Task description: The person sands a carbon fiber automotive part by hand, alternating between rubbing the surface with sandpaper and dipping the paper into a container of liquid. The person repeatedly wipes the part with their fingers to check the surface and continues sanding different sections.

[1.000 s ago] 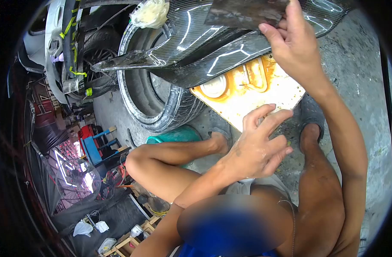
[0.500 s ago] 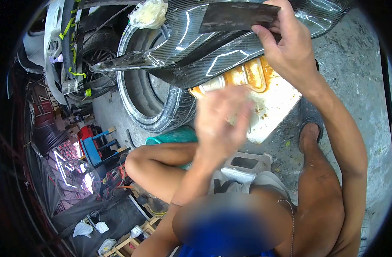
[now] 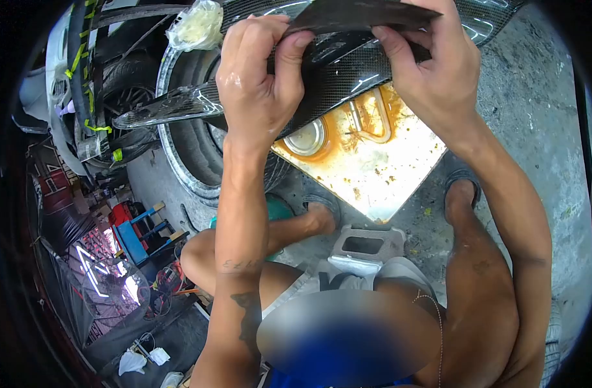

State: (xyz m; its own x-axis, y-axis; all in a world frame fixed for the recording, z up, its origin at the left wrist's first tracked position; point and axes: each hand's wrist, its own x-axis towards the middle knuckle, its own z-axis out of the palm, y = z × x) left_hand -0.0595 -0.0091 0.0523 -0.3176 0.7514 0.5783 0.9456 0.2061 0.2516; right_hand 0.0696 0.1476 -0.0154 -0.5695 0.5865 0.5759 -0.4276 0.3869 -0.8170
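Observation:
A thin, dark flexible sheet (image 3: 357, 15) is stretched between my two hands at the top of the view, bent upward in its middle. My left hand (image 3: 260, 81) pinches its left end between thumb and fingers. The thumb and fingers of my right hand (image 3: 441, 71) grip its right end. Just below the sheet lies a glossy carbon-weave part (image 3: 354, 72), partly covered by my hands. That part rests over a tyre (image 3: 179, 152) and a stained metal can (image 3: 396, 161).
A crumpled translucent plastic bag (image 3: 196, 27) is at the upper left, beside a damaged car part with yellow tape. A grey block (image 3: 391, 244) lies between my legs. Blue and red equipment (image 3: 137, 233) stands at the left.
My left hand has moved up and left from above the can and taken hold of the sheet's left end. The sheet is now bent. The view has shifted slightly.

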